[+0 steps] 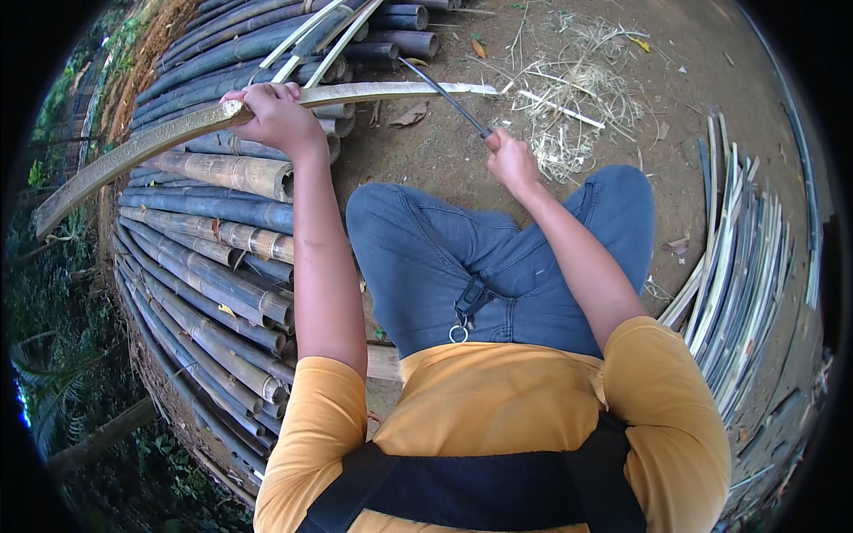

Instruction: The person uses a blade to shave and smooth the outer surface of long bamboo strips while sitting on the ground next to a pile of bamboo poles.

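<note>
My left hand (277, 120) is closed around a long split bamboo strip (382, 90). The strip runs from the far left past my hand to a pale, thin end on the right. Farther right, my right hand (514, 162) grips the handle of a knife (456, 107) with a long, narrow dark blade. Pointing away and to the left, the blade crosses the strip near its pale end. Whether the edge touches the strip, I cannot tell. Both forearms reach out over my crossed legs.
Stacked bamboo poles (209, 210) fill the left side, with several pale split strips (336, 53) on them at the top. Thin bamboo shavings (591, 93) lie heaped on the dirt ahead. A bundle of long bamboo strips (742, 284) lies at my right.
</note>
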Available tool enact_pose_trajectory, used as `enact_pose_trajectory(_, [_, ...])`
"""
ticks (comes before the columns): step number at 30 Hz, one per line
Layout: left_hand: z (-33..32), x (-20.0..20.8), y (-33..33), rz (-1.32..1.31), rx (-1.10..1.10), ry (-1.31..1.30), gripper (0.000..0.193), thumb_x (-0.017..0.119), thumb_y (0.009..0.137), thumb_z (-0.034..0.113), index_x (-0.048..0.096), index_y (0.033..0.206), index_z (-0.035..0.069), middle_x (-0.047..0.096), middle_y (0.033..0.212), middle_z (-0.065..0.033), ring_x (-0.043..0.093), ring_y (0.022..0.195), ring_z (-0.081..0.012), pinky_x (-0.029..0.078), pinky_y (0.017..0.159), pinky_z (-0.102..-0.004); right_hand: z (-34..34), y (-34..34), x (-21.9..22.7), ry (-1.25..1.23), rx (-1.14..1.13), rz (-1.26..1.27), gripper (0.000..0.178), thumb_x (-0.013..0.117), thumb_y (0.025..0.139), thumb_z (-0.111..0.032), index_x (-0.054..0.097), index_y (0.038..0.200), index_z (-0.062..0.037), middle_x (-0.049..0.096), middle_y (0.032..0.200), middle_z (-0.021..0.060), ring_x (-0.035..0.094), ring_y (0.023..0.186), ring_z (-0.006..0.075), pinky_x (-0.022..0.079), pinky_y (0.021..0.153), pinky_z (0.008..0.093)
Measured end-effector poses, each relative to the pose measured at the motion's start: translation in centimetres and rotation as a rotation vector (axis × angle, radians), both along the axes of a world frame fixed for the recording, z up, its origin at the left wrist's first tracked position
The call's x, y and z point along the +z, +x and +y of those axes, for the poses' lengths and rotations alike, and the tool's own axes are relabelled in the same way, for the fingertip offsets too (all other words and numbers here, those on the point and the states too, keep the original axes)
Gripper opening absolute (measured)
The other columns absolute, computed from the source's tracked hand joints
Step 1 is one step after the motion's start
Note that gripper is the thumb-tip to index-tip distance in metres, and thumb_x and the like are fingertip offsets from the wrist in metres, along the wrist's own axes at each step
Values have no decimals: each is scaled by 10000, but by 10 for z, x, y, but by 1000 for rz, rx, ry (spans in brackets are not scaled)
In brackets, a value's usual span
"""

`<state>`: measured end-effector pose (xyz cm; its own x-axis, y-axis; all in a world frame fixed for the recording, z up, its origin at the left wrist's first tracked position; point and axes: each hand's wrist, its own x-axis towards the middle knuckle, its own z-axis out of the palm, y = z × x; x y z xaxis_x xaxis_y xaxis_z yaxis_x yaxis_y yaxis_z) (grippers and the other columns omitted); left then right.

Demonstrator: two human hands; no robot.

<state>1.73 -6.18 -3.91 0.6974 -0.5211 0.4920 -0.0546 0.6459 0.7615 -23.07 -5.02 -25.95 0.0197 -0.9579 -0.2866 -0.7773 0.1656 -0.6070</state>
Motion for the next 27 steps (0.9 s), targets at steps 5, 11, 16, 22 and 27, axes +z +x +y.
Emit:
enact_pose_trajectory(5, [2,-4,19,-6,-25,18,158,409,953,-6,312,946,119,392,679,-15,362,522,-106,412,523,-307,-3,5,6,-57,51,43,161,572,960,-203,610,1075,-97,713,906,223,710,893,406,553,751,531])
enact_pose_trajectory(11, [-2,-1,17,10,-54,15,158,404,950,-6,317,930,124,373,674,-10,365,540,-114,418,548,-319,-14,3,-7,-2,-12,35,160,590,947,-206,593,1058,-91,716,892,214,714,895,392,557,766,534])
enact_pose_trajectory(16, [4,-3,10,-1,-47,23,157,411,939,-13,320,917,113,374,676,-17,375,545,-118,424,551,-324,-11,3,-10,-18,12,53,195,573,967,-223,609,1102,-87,721,897,203,714,896,395,560,781,522])
enact_pose_trajectory(22, [9,-11,24,-49,-33,25,149,402,952,-8,317,945,114,393,690,-28,382,558,-123,430,565,-328,4,14,24,10,206,111,207,609,947,-205,615,1120,-93,725,943,206,719,916,387,573,789,503])
enact_pose_trajectory(27, [-4,-6,16,27,-30,6,151,406,953,-11,318,946,112,404,716,-32,388,553,-122,415,530,-328,-25,1,-15,-32,34,126,204,618,943,-209,601,1113,-96,723,884,208,722,882,391,576,777,513])
